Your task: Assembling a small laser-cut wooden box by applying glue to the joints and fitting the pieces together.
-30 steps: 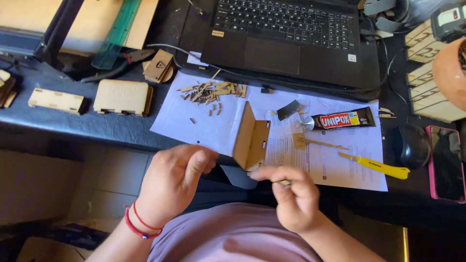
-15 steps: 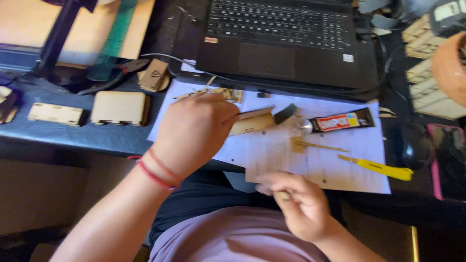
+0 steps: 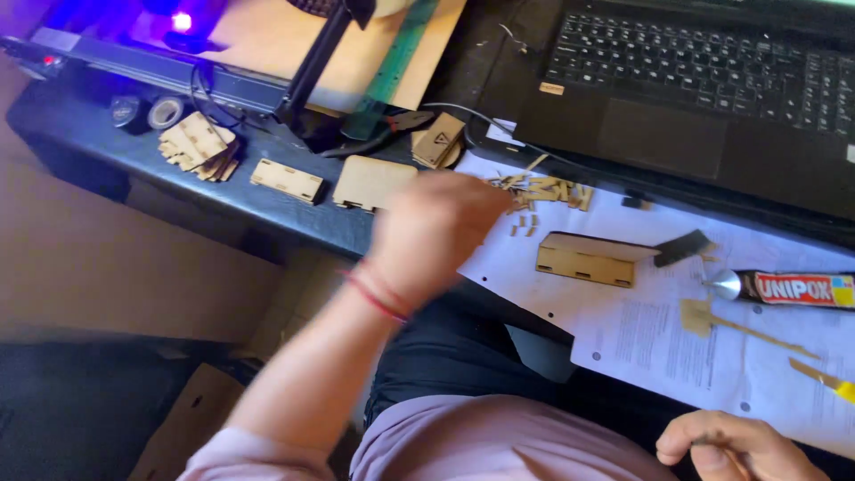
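My left hand (image 3: 436,233) reaches over the table edge, blurred, with its fingertips at a scatter of small wooden pieces (image 3: 543,189) on the white paper sheets (image 3: 659,330). Whether it holds anything is hidden. A partly built wooden box piece (image 3: 588,260) lies flat on the paper, right of that hand and apart from it. My right hand (image 3: 730,445) rests low over my lap, fingers closed on a thin stick (image 3: 732,460). A glue tube (image 3: 793,288) and a small black brush (image 3: 684,248) lie on the paper.
A black laptop (image 3: 712,98) sits behind the paper. Flat wooden panels (image 3: 370,183), a smaller panel (image 3: 285,180) and a stack of cut pieces (image 3: 198,142) line the dark table. Tape rolls (image 3: 147,111), pliers (image 3: 392,129), a green ruler (image 3: 396,62) and a yellow-handled knife (image 3: 828,379) are nearby.
My left hand has let go of the wooden box piece, which now lies flat on the paper, and has moved left toward the small pieces. The view has swung left.
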